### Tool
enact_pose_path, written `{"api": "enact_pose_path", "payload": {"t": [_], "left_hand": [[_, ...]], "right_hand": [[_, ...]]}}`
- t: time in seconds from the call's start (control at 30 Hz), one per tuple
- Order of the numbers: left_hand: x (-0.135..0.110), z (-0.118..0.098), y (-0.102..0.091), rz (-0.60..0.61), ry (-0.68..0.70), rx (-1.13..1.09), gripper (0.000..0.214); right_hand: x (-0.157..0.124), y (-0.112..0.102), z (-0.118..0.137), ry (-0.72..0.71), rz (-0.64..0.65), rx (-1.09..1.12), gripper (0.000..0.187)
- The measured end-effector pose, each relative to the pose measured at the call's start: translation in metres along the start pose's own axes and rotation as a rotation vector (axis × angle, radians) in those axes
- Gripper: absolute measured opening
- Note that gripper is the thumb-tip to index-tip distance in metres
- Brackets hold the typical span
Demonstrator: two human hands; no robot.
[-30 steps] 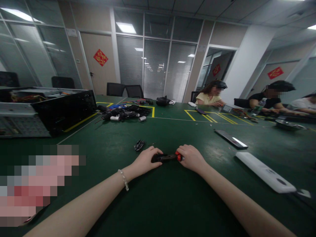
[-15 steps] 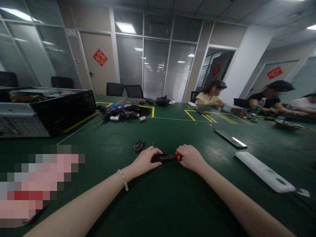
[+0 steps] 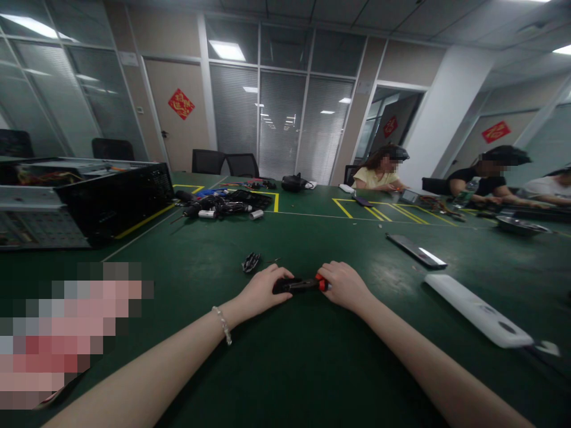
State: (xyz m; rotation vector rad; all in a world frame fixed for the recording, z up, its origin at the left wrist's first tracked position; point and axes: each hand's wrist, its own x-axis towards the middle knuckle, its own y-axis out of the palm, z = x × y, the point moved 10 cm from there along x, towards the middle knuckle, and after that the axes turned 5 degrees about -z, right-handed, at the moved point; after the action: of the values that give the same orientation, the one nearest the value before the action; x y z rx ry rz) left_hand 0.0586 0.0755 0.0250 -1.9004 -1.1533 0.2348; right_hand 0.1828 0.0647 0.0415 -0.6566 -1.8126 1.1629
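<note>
Over the green table (image 3: 285,356), my left hand (image 3: 262,291) is closed on a small black part (image 3: 281,286), pinched between thumb and fingers; its exact kind is unclear. My right hand (image 3: 345,285) wraps round the red handles of a pair of pliers (image 3: 322,282). The dark jaws of the pliers point left and meet the black part between both hands. Just beyond my left hand lies a small black-and-silver bundle (image 3: 251,262), with a thin dark sliver beside it.
An opened computer case (image 3: 120,199) stands at left, near a pile of cables and tools (image 3: 223,205). A phone (image 3: 417,251) and a white power strip (image 3: 482,309) lie at right. A metal bowl (image 3: 521,224) is farther right. Three people sit along the far right side.
Both hands stay almost in the same place, still on the black part and the pliers. The thin sliver by the bundle shows a little more plainly.
</note>
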Motion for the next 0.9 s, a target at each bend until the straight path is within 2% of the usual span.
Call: {"api": "enact_pose_path", "payload": {"t": [0.9], "left_hand": [[0.0013, 0.0012, 0.0017, 0.006, -0.008, 0.028, 0.032]], "right_hand": [[-0.0003, 0.0014, -0.0022, 0.005, -0.009, 0.032, 0.014]]}}
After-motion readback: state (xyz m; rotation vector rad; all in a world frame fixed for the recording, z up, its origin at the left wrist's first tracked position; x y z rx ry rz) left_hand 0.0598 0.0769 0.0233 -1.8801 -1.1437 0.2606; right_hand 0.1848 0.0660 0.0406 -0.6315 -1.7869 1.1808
